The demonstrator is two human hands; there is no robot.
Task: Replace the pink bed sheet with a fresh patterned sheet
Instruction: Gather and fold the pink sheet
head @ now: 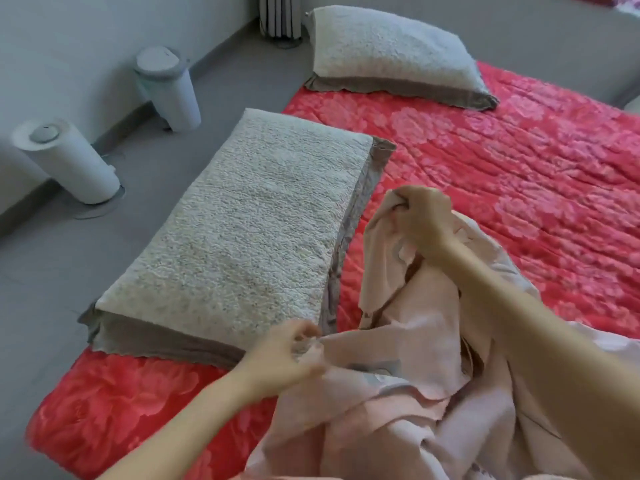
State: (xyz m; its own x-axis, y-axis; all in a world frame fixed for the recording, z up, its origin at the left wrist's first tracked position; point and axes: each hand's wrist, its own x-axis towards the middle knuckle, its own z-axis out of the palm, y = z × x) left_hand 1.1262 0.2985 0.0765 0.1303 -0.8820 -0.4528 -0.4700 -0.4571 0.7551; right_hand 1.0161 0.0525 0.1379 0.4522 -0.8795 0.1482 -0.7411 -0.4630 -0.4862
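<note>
Sheet (408,403), pale pink, lies bunched on the red floral bed (519,150); it looks soft, light and limp. My right grip (422,220) clamps a raised fistful; my left grip (291,355) pinches an edge just beside the near pillow (242,230). Hems should hold best. Open bed spreads right; floor (52,289) lies left.

Single head-worn wide-angle view, looking forward and down, close over bed (502,161).

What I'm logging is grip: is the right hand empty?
No, the right hand has its fingers curled round a bunched fold of the pink sheet.
</note>
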